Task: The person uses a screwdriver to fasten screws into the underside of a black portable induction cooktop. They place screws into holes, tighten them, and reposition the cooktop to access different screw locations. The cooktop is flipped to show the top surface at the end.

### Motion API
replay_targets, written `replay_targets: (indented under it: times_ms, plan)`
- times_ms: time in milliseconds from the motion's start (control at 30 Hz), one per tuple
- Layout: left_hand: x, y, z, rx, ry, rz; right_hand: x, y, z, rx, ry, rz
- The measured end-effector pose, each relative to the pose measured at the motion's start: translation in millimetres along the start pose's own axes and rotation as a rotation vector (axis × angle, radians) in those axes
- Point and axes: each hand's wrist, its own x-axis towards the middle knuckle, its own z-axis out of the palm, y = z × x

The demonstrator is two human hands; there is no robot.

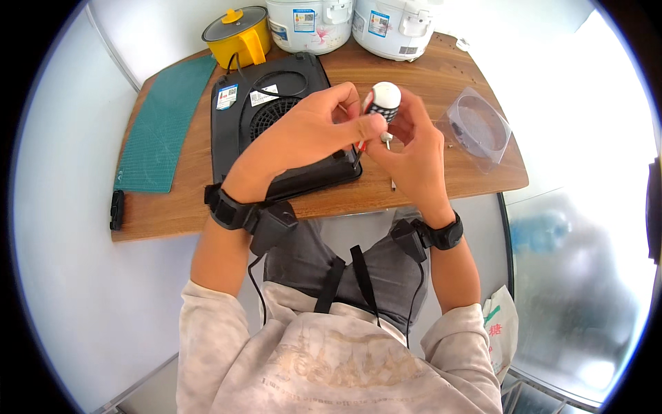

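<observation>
Both hands meet above the table's front half, around a white round-topped object [385, 95] with a black-and-white patterned band; its exact kind I cannot make out. My left hand [324, 124] pinches it from the left, thumb across its lower part. From the right, the curved fingers of my right hand [414, 138] hold it. Something red and dark pokes out below the left thumb, partly hidden. Beneath my left hand lies a black induction cooker [231, 155], underside up, with its round fan grille showing and its cord lying across it.
A green cutting mat [162, 131] lies on the wooden table [441, 76] at left, with a small black object [116, 210] by the edge. Behind stand a yellow pot [238, 45] and two white rice cookers [310, 31]. A clear plastic box [483, 131] sits at right.
</observation>
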Motion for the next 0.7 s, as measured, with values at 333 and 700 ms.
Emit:
replay_targets:
  times_ms: [333,700]
  plan:
    - [1.1,-83.0,8.2,0.341,0.273,0.115,-2.3,10.8,5.0,0.099,0.073,-0.096]
    - [-18.4,-114.6,8.9,0.840,0.346,0.267,24.6,-28.0,-19.4,-0.371,-0.054,-0.252]
